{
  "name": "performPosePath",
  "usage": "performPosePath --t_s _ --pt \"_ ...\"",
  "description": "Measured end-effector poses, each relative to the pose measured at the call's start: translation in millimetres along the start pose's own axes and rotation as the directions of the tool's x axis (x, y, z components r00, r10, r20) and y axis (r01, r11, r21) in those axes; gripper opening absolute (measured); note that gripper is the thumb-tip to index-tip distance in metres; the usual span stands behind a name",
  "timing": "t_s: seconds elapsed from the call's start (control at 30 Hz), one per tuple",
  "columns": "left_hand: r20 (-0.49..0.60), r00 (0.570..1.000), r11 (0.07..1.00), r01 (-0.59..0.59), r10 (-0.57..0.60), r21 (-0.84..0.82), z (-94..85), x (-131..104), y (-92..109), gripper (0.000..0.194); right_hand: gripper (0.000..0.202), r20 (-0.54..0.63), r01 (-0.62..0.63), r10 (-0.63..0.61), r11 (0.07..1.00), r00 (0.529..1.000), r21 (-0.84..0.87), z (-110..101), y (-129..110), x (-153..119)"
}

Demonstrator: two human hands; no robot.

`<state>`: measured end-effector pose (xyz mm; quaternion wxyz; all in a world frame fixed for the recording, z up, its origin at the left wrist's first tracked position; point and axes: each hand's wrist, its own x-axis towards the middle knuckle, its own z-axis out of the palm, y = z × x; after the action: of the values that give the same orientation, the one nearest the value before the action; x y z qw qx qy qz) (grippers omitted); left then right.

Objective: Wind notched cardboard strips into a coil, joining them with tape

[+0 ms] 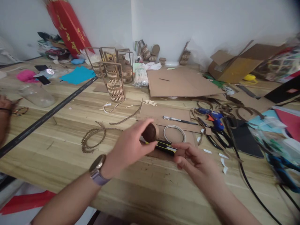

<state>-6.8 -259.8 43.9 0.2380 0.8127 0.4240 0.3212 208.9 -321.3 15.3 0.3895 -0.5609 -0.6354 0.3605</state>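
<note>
My left hand (127, 147) is closed around a dark brown round piece (150, 132), its thumb and fingers curved about its sides. Part of this piece is hidden by the hand. Just below it lies a black-and-yellow box cutter (165, 147) on brown cardboard. My right hand (194, 162) is at the cutter's right end, fingers loosely bent and thumb apart from them, with nothing visible between; whether a fingertip touches the cutter I cannot tell. A pale ring (174, 134) lies flat behind the cutter. Left of my left hand is a coiled notched brown strip (93, 139).
Small slatted baskets with tall handles (115, 89) stand at back left. A large cardboard sheet (180, 82) lies behind the pen (180, 120). On the right are black scissors (219, 139), a blue glue gun (217, 118) and a phone (247, 137). Another person's hand (5, 104) shows far left.
</note>
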Motion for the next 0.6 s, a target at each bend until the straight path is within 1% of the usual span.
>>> performPosePath --t_s 0.03,0.07,0.13,0.2,0.23,0.3,0.37,0.43,0.5,0.6 --pt "-0.005 0.998 0.998 0.055 -0.055 0.02 -10.1 3 -4 0.047 0.024 -0.018 0.014 -0.015 0.996 1.0 -0.086 -1 0 1" --pt "0.025 0.995 0.993 0.099 -0.1 0.059 -19.9 6 -8 0.044 0.02 -0.024 0.027 -0.031 0.987 0.999 -0.157 -1 1 1" --pt "0.063 0.98 0.974 0.178 -0.188 0.141 -36.7 8 -16 0.037 0.018 -0.018 0.071 -0.077 0.967 0.997 -0.244 0 0 1" --pt "0.064 0.975 0.96 0.195 -0.212 0.2 -47.3 7 -22 0.033 0.018 0.003 0.125 -0.13 0.945 0.991 -0.303 0 1 1" --pt "0.069 0.974 0.958 0.199 -0.217 0.208 -49.8 6 -23 0.034 0.019 0.006 0.145 -0.152 0.929 0.988 -0.34 -2 2 3" --pt "0.1 0.969 0.962 0.204 -0.224 0.18 -49.5 5 -23 0.037 0.021 -0.016 0.167 -0.193 0.887 0.981 -0.43 -9 8 7" --pt "0.168 0.96 0.971 0.208 -0.225 0.114 -44.1 4 -17 0.04 0.023 -0.054 0.189 -0.255 0.828 0.966 -0.527 -22 19 14" --pt "0.248 0.946 0.977 0.202 -0.211 0.062 -36.5 4 -10 0.037 0.025 -0.025 0.239 -0.318 0.76 0.948 -0.605 -36 34 22" --pt "0.301 0.934 0.98 0.197 -0.191 0.009 -28.5 5 -2 0.038 0.031 0.044 0.297 -0.352 0.707 0.935 -0.642 -48 48 29" --pt "0.37 0.92 0.981 0.172 -0.127 -0.09 -16.5 7 6 0.043 0.031 0.092 0.332 -0.359 0.697 0.929 -0.636 -55 62 36"
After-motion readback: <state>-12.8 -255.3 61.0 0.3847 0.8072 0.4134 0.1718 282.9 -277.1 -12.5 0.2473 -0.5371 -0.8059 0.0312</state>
